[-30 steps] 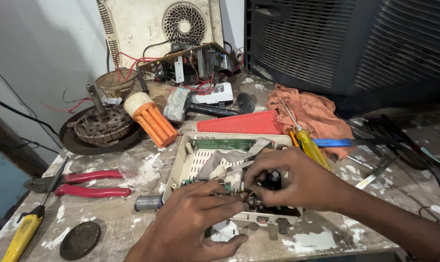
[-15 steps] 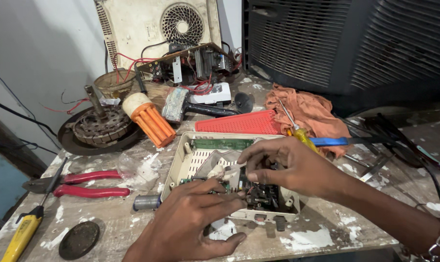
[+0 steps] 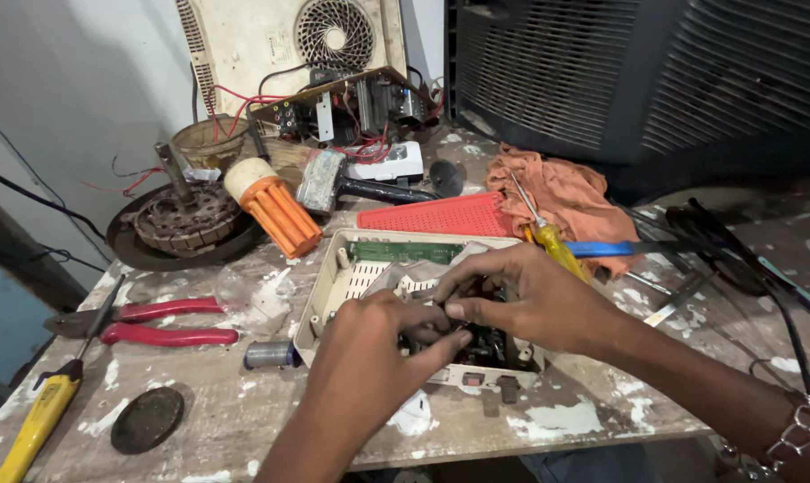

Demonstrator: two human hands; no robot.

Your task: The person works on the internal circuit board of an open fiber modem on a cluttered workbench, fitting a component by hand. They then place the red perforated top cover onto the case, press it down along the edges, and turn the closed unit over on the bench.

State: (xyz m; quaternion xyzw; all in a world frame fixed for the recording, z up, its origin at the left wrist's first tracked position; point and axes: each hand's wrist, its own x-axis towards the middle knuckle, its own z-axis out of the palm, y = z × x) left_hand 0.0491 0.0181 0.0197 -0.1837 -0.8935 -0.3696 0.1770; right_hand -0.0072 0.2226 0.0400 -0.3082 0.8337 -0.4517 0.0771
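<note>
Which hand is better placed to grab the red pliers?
Probably the left hand. It is at the left side of the beige case, nearer the pliers lying left of it. The right hand would have to cross over.

An open beige plastic casing (image 3: 351, 277) lies flat on the paint-flecked bench, at about six o'clock from the red perforated cover. A green circuit board strip (image 3: 405, 251) runs along its twelve o'clock wall, while dark components (image 3: 490, 344) crowd its five o'clock corner.

Paint-flecked wooden workbench (image 3: 548, 420) against pale wall (image 3: 74, 80).
</note>
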